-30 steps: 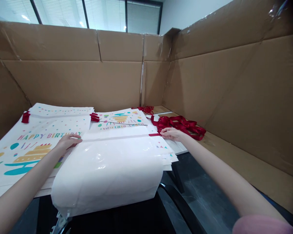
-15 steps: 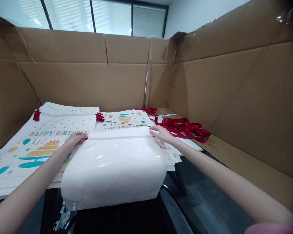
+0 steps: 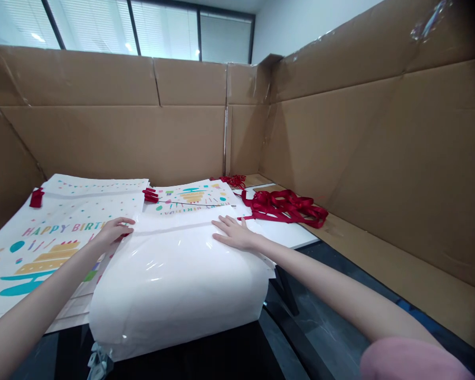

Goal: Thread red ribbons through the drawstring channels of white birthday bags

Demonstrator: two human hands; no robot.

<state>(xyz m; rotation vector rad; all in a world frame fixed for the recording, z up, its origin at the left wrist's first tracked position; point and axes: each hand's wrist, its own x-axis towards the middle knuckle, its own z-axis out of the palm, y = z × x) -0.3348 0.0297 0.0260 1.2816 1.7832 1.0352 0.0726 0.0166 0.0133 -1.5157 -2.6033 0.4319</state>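
Observation:
A glossy white plastic bag [image 3: 178, 285] lies blank side up, its lower part bulging down over the table's front edge. My left hand [image 3: 116, 231] is at its upper left edge, fingers closed on the margin, with a bit of red just under them. Spread flat on the bag's upper right is my right hand [image 3: 235, 232], its fingers apart. To the left, a stack of printed birthday bags [image 3: 79, 203] shows a cake and coloured letters. Behind the white bag lies another birthday bag [image 3: 190, 196], its print upside down to me.
Red ribbons [image 3: 287, 206] lie heaped at the right, with a smaller red bundle [image 3: 233, 181] at the back. Red ribbon pieces [image 3: 151, 195] rest on the bags. Tall cardboard walls [image 3: 114, 140] stand behind and at the right. A black chair [image 3: 206, 351] is below the front edge.
My right hand has moved left from the bag's upper right edge and now lies spread on its surface. My left hand stays by the left edge. The view has shifted slightly right.

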